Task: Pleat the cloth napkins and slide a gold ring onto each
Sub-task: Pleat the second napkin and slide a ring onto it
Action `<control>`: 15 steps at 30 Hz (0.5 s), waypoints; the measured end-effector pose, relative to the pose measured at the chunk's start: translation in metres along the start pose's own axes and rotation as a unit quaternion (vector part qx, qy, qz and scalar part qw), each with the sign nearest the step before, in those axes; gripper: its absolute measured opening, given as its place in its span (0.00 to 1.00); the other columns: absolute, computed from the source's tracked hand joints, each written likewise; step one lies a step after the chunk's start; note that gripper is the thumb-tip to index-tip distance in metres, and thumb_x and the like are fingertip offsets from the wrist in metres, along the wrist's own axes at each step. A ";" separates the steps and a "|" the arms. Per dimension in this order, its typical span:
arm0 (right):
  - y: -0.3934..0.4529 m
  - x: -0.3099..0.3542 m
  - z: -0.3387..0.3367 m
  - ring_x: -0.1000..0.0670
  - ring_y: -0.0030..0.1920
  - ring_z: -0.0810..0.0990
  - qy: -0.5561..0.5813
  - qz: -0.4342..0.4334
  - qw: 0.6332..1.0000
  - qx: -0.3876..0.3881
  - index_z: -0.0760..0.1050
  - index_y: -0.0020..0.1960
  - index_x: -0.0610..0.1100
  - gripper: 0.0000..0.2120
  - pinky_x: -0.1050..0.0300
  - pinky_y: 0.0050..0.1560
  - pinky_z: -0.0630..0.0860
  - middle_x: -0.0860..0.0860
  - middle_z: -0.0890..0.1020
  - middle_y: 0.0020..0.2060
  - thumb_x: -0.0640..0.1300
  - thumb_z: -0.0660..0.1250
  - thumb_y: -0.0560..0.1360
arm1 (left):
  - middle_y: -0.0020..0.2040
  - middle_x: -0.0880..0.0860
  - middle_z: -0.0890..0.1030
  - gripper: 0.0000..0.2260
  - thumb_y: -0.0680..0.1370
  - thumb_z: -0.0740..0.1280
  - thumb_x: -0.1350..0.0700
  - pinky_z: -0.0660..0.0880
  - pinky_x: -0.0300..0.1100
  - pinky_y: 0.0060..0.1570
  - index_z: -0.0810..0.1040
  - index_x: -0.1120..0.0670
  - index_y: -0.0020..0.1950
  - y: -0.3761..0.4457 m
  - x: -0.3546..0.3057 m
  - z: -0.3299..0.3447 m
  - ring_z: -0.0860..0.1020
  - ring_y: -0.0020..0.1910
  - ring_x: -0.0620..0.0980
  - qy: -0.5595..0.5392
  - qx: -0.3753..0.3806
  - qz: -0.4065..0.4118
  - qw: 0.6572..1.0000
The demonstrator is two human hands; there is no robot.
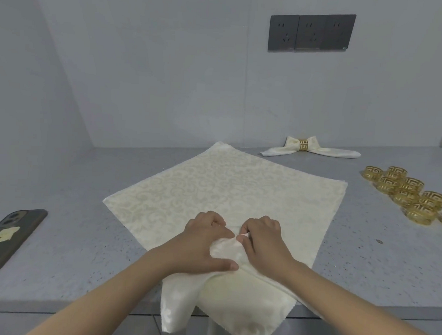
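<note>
A cream patterned cloth napkin (214,189) lies flat on the grey counter (85,237), its near corner hanging over the front edge. My left hand (204,245) and my right hand (265,240) sit side by side on the napkin's near part, fingers curled, pinching a small raised fold of cloth between them. A finished pleated napkin (314,151) with a gold ring (303,145) round its middle lies at the back by the wall. Several loose gold rings (408,195) are grouped at the right.
A phone in a dark case (9,236) lies face down at the counter's left. A grey socket panel (312,32) is on the wall behind. The counter's front edge (57,304) runs just below my forearms.
</note>
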State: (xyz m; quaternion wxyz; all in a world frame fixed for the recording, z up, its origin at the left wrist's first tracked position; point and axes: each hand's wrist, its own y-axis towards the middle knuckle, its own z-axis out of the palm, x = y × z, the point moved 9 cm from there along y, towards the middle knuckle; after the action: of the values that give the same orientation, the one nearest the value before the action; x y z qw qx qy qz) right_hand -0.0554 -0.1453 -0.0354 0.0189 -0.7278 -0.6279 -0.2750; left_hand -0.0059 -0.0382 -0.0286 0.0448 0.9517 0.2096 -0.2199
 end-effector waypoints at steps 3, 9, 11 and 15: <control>0.000 0.000 0.001 0.52 0.50 0.65 -0.002 -0.009 1.000 0.002 0.67 0.47 0.50 0.04 0.58 0.56 0.57 0.62 0.66 0.38 0.48 0.57 0.80 | 0.54 0.38 0.62 0.32 0.66 0.69 0.33 0.65 0.38 0.62 0.63 0.32 0.68 -0.005 -0.006 0.005 0.61 0.59 0.40 0.032 0.028 0.015 0.999; 0.000 -0.002 0.002 0.52 0.49 0.66 -0.003 -0.006 1.000 0.002 0.68 0.47 0.50 0.04 0.57 0.57 0.58 0.61 0.68 0.38 0.48 0.58 0.80 | 0.54 0.36 0.62 0.30 0.72 0.70 0.47 0.71 0.38 0.58 0.63 0.35 0.71 -0.013 0.011 0.002 0.67 0.54 0.34 -0.001 0.055 -0.013 0.998; 0.000 -0.003 0.002 0.52 0.49 0.66 -0.004 -0.008 1.000 0.000 0.66 0.46 0.50 0.04 0.58 0.58 0.58 0.62 0.66 0.36 0.48 0.58 0.80 | 0.54 0.36 0.63 0.29 0.72 0.71 0.47 0.71 0.35 0.56 0.63 0.35 0.70 -0.017 0.017 0.000 0.69 0.53 0.35 -0.013 0.053 -0.027 0.998; 0.000 -0.003 0.002 0.52 0.48 0.65 -0.011 -0.006 1.000 0.000 0.66 0.46 0.50 0.05 0.57 0.57 0.57 0.63 0.65 0.35 0.48 0.58 0.80 | 0.53 0.38 0.68 0.28 0.68 0.74 0.42 0.69 0.32 0.52 0.65 0.35 0.63 -0.031 0.029 -0.006 0.71 0.51 0.36 -0.025 0.025 -0.062 0.997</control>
State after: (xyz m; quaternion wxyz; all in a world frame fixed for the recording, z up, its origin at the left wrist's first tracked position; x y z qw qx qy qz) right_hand -0.0548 -0.1469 -0.0386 0.0104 -0.7271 -0.6325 -0.2668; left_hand 0.0072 0.0019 -0.0352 0.0120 0.9317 0.2618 -0.2515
